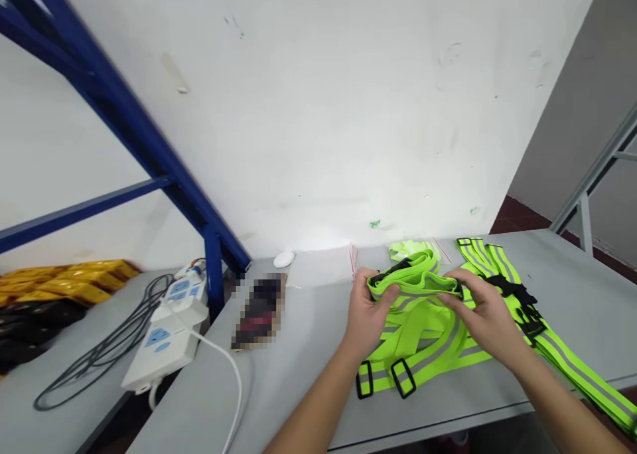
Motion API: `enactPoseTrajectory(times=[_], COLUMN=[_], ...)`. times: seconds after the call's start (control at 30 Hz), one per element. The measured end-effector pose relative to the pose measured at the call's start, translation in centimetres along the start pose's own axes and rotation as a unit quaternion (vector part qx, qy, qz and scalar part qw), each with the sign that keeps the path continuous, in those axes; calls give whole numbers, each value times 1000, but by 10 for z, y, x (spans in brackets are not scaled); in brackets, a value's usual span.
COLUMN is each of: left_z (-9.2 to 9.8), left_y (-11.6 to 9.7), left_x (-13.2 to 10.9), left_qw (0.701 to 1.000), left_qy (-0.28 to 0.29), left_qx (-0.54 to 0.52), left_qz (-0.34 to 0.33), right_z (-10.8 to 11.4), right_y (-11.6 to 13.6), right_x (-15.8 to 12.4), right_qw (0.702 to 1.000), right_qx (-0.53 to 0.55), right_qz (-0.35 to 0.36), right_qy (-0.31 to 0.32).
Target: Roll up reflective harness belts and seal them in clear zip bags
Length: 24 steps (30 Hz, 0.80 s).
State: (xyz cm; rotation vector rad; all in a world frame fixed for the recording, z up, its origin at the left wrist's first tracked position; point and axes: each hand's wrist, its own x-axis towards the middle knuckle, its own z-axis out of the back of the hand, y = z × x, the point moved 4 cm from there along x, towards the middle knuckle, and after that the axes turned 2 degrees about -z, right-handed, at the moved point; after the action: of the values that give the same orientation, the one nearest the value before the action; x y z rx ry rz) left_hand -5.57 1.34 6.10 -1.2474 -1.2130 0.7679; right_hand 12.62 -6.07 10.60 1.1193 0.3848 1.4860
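Both my hands hold a folded bundle of neon-green reflective strap [415,283] just above the grey table [298,374]. My left hand [367,314] pinches its left end, thumb on top. The bundle's right end is gripped by my right hand [485,314], fingers curled over it. Under the bundle lies more of the same green webbing with grey reflective stripes and black plastic slide buckles [393,378] near the table's front edge.
More green reflective straps with black buckles [522,308] trail off the table's right side. A small green bundle [411,248], a white mouse [283,259], clear bags [323,268] and a blurred flat object [259,311] lie near the wall. White power strips [169,334] with cables sit left, beside a blue rack post [213,275].
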Motion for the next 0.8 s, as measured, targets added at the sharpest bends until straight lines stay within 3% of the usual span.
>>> enactPoseTrajectory(times=[0.13,0.3,0.43,0.57,0.7,0.8], left_z=[3,2,-1,3,7,6], left_y=[1,-4,-3,-4,-9,-11], left_x=[-4,-7,-8,-6,-3,0], left_qw=[996,993,984,974,957,924], left_qy=[88,112,163,170,144,129], left_qx=[-9,47,73,146,222,300], left_qz=[11,8,26,-25,-117,-199], right_z=[11,2,-10,-16,-19,-26], right_y=[-2,-10,-8,-14,-26,-33], right_x=[21,41,50,50,49,47], right_qw=[996,995,990,963,956,954], right_qx=[25,28,60,133,210,241], right_qz=[54,2,-28,-115,-107,-77], right_qy=[59,95,122,206,173,160])
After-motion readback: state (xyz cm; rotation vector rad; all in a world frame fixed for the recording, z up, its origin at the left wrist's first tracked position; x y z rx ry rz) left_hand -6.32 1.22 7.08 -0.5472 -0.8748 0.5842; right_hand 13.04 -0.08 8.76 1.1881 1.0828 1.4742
